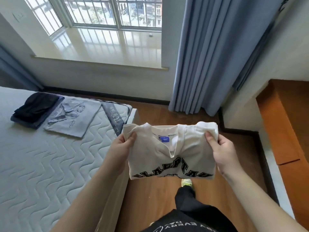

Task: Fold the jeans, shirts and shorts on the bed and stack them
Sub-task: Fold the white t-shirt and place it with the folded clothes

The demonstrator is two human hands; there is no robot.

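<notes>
Two folded pieces on bed: dark garment atop grey shirt. I hold folded cream shirt above floor, left hand and right hand pinching its upper corners. Stacking it remains, I judge.

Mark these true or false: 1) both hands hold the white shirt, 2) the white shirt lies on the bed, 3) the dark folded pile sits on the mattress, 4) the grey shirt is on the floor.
1) True: left hand and right hand grip the white shirt.
2) False: it is held up over the floor.
3) True: dark folded pile rests on the mattress.
4) False: the grey shirt lies on the mattress beside the pile.
</notes>
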